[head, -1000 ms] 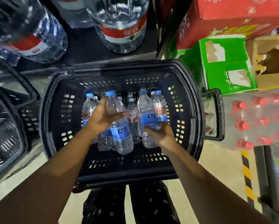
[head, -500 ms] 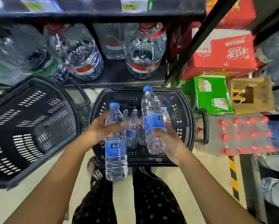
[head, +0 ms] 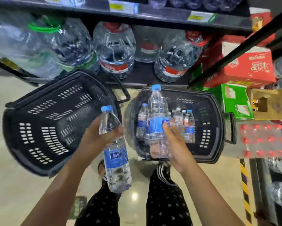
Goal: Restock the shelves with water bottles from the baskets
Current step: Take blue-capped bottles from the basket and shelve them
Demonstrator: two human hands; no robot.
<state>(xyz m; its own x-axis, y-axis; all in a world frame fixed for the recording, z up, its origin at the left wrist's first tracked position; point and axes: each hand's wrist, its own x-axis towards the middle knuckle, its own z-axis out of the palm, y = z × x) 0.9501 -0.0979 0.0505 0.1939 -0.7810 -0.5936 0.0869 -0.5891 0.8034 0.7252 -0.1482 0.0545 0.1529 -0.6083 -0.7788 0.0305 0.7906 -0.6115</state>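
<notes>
Left hand (head: 94,139) gripping a blue-capped clear plastic water bottle (head: 115,154), right hand (head: 176,144) clutching another blue-labelled bottle (head: 157,123), above black plastic basket's near rim (head: 207,158).

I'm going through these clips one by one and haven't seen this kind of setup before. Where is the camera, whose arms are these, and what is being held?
There is no machine: one wide-angle camera sits on a person's head and looks down past their arms, so this is their own view. The left grip, a bare hand, holds a blue-capped water bottle round its upper part. The right grip holds a second bottle, cap up, at its blue label. Below, on the floor, stand a black basket with more small bottles in it and, left of it, a second basket in which none show. Behind are large water jugs on the lowest shelf. To the right are cartons and a pack of red-capped bottles.
</notes>
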